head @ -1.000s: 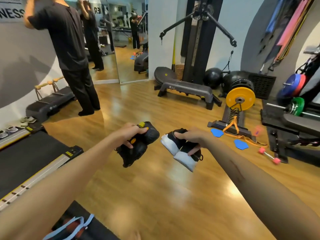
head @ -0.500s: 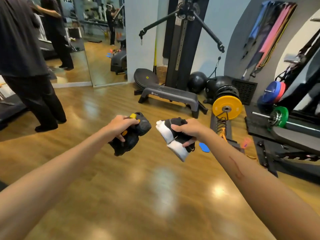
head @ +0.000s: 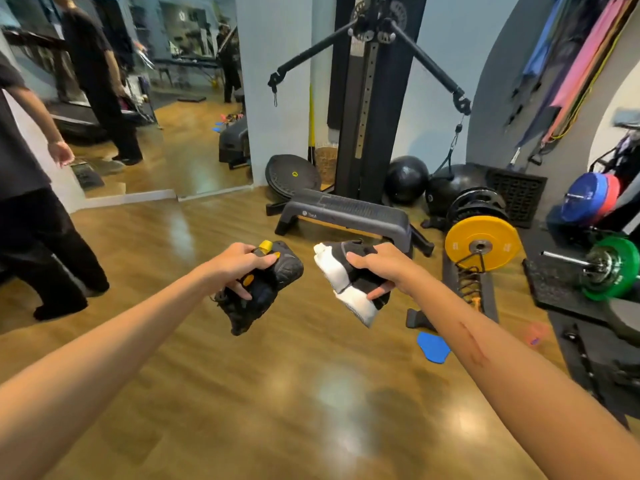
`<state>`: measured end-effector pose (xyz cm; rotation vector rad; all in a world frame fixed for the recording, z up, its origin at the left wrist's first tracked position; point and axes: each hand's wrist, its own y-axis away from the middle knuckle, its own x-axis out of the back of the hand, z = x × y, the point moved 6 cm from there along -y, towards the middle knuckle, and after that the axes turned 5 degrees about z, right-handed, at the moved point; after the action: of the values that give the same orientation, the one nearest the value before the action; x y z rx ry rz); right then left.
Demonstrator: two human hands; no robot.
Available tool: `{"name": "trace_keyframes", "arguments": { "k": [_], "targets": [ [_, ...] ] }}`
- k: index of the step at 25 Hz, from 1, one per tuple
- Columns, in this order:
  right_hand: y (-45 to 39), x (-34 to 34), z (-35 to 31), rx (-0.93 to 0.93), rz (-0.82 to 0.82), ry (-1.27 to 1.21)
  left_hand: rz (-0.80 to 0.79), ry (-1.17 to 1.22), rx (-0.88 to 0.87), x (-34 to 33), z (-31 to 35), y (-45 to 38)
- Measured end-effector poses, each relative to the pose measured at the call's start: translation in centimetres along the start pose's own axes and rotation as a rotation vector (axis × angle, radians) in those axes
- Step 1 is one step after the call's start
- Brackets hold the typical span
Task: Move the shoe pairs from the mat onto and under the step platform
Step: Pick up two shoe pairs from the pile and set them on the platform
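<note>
The carry is under way and no placing is done yet, by my reading. The left hand [head: 242, 268] has its grip clenched around the black shoes [head: 258, 289], a dark pair with yellow tabs. The right hand [head: 375, 271] has its grip clenched around the white shoes [head: 349, 285], black uppers with white soles. Both pairs hang in the air above the wood floor [head: 277, 393], short of the step platform [head: 346, 213] ahead. Its top is bare, and I can make out no shoes in the gap beneath it. The mat is out of view, so how many pairs are left there cannot be told.

Count: 2 hands, 2 pairs held, which I take to be 4 shoes, though each bundle is too bunched to separate them; 1 platform; 0 pairs placed.
</note>
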<state>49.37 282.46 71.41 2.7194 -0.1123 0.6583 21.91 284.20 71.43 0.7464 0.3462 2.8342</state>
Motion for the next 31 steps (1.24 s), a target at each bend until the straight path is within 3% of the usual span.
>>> {"name": "trace_keyframes", "arguments": {
  "k": [6, 14, 21, 25, 31],
  "targets": [
    [-17.6, 3.5, -4.7, 0.030, -0.032, 0.040, 0.050, -0.016, -0.013, 1.5, 5.2, -16.4],
    [-40.6, 2.3, -11.2, 0.026, 0.041, 0.083, -0.010, -0.019, 0.043, 8.4, 5.0, -41.2],
    [-57.4, 2.4, -18.1, -0.001, 0.079, 0.078, 0.009, -0.434, -0.128, 13.4, 9.5, -60.5],
    [-69.1, 2.6, -18.3, 0.019, 0.004, 0.228, -0.058, -0.627, -0.194, 12.5, 10.7, -71.3],
    [-86.5, 4.3, -18.1, 0.035, -0.078, 0.427, -0.196, -0.899, -0.116, 9.6, 12.5, -87.6]
  ]
}}
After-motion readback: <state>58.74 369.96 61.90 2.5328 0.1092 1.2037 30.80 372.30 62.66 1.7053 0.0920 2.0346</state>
